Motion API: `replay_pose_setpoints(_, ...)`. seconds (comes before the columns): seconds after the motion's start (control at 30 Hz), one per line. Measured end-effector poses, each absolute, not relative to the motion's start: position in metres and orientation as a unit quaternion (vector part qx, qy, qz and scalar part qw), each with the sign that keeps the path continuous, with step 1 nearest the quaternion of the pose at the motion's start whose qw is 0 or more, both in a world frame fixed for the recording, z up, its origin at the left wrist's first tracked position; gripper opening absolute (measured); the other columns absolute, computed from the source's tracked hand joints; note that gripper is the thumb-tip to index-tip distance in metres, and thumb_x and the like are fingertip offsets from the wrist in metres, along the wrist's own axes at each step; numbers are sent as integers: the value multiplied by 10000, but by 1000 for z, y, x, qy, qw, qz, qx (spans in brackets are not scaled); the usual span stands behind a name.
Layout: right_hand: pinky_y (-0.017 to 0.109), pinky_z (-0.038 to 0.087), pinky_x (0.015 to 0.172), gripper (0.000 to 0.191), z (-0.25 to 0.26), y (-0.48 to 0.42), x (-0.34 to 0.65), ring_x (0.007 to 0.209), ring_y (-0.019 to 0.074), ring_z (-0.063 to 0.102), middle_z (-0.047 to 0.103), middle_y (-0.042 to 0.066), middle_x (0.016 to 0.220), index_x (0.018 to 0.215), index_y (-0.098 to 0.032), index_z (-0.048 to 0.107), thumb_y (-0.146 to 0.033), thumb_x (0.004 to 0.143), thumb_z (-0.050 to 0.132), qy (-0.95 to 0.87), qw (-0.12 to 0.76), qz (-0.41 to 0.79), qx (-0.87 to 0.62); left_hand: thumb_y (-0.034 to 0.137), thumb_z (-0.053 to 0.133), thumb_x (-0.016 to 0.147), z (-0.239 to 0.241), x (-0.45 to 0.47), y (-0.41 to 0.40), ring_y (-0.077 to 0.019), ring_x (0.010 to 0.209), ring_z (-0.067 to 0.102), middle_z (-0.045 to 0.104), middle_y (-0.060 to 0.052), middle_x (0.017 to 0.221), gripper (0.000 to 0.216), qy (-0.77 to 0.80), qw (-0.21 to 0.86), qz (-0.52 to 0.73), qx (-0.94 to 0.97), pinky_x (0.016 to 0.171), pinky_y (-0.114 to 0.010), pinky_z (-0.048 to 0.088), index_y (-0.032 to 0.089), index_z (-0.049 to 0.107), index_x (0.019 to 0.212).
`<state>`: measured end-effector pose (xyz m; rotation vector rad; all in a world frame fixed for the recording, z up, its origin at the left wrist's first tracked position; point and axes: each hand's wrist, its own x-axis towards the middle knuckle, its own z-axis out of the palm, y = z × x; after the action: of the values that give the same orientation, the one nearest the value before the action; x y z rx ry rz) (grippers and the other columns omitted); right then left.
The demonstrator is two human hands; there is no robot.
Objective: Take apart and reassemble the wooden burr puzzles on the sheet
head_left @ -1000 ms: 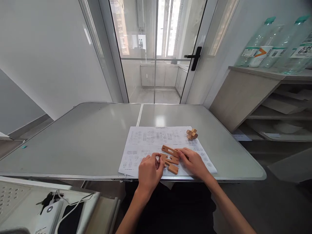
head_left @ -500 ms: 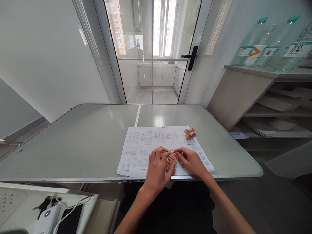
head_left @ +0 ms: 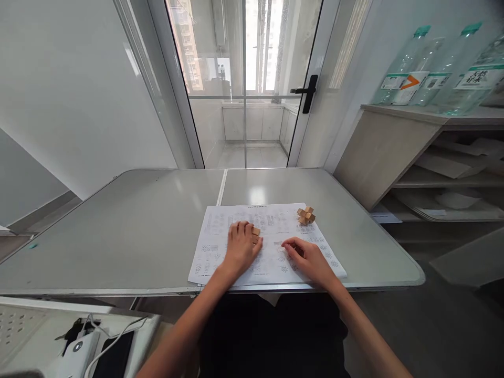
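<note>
My left hand (head_left: 241, 245) lies curled over several light wooden puzzle pieces (head_left: 255, 231) on the printed sheet. Its fingers and thumb close round them and hide most of their length. To the right, my right hand (head_left: 309, 257) rests low over the same sheet, apart from the pieces. Its fingers are curled with the fingertips together, and nothing shows between them. The paper sheet (head_left: 216, 257) carries rows of small printed diagrams. An interlocked wooden burr puzzle (head_left: 306, 215) sits at the sheet's upper right corner.
The grey folding table (head_left: 129, 231) has a rounded right corner and a seam. Plastic bottles (head_left: 397, 73) stand on the shelf unit (head_left: 394, 142) at right. Below the left front edge, a white surface (head_left: 23, 336) holds a power bank (head_left: 79, 354), cable and black phone (head_left: 114, 354).
My left hand has slid the wooden pieces left and away from me, off from the right hand. My right hand stays nearly in place, no longer beside the pieces.
</note>
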<state>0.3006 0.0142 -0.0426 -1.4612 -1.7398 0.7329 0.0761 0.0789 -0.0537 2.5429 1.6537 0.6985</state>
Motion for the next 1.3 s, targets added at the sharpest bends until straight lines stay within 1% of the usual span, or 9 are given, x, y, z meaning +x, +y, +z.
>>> replay_pose_setpoints(0.1,312,435,642,375,-43,14,300,677,203,595,709,31,781,975,-216,725,-497,1007,478,-678,365,286,-570,377,561,970,-52,57,98,-359,1310,424,534,-147,1350,386,561,7,218,799,1169,-566,335,189,543,1306)
replay_pose_setpoints(0.27,314,438,646,383,-44,15,300,674,203,590,705,33,771,961,-214,724,-508,997,481,-676,368,284,-572,405,534,975,-51,38,113,-358,1319,413,537,-138,1351,370,589,1,210,781,1177,-568,306,212,570,1288)
replay_pose_setpoints(0.37,320,443,644,403,-42,14,300,675,207,591,709,41,780,954,-214,724,-529,993,475,-676,365,287,-573,404,535,967,-51,35,118,-354,1320,424,546,-136,1346,365,596,-4,212,775,1175,-572,305,227,572,1284)
replay_pose_setpoints(0.53,336,453,652,422,-40,14,299,690,222,602,713,49,785,964,-218,721,-550,992,463,-674,363,295,-572,392,535,962,-52,39,126,-374,1328,431,549,-163,1360,367,605,-15,224,764,1178,-603,290,210,571,1279)
replay_pose_setpoints(0.67,335,450,651,401,-40,13,300,693,218,603,709,41,779,951,-221,717,-536,996,473,-673,363,294,-574,404,527,970,-54,41,136,-375,1340,428,557,-166,1358,358,610,-27,229,758,1192,-618,262,217,572,1272)
replay_pose_setpoints(0.93,326,460,657,381,-40,12,300,699,214,614,722,36,794,972,-226,726,-516,1006,480,-673,366,292,-573,410,485,997,-53,31,156,-398,1335,431,563,-196,1362,357,631,-49,239,737,1183,-640,254,181,594,1248)
replay_pose_setpoints(1.1,328,460,648,403,-42,13,301,689,218,612,713,39,772,968,-222,725,-538,1001,477,-673,368,292,-571,423,477,1015,-48,26,153,-413,1397,388,551,-226,1369,404,609,-60,266,745,1213,-633,214,133,574,1279)
replay_pose_setpoints(1.2,328,461,646,412,-42,13,301,695,222,618,715,40,773,973,-224,730,-547,998,474,-671,370,291,-572,402,488,1021,-42,28,147,-381,1437,376,544,-210,1388,401,570,-51,279,771,1214,-585,266,144,534,1324)
replay_pose_setpoints(1.3,329,465,643,424,-42,13,300,696,226,618,719,46,776,967,-226,730,-560,995,470,-670,371,291,-574,351,481,1031,-34,33,139,-331,1404,443,544,-162,1409,353,510,-27,277,814,1167,-534,374,192,512,1344)
